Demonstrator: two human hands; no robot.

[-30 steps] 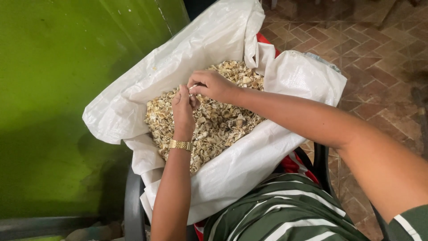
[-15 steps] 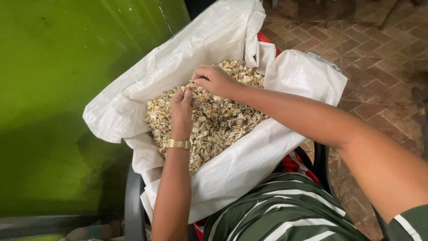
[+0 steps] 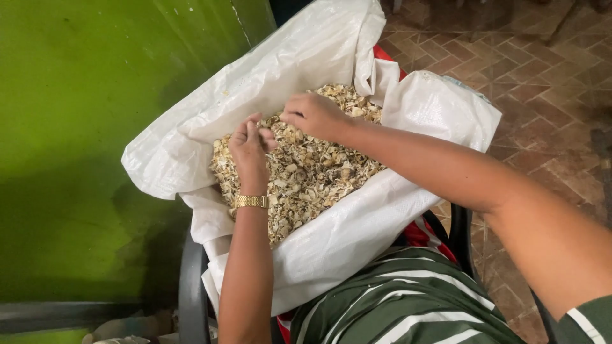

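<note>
Left hand (image 3: 250, 145) and right hand (image 3: 312, 114) are pinching light, brittle shell fragments (image 3: 306, 172) at frame centre; a fingertip grip is advisable.

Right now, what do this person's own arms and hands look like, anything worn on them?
Both forearms are bare. The left hand has a gold link wristwatch at the wrist. The right hand shows no ring or band; that arm ends in a dark green sleeve with a white stripe.
</note>
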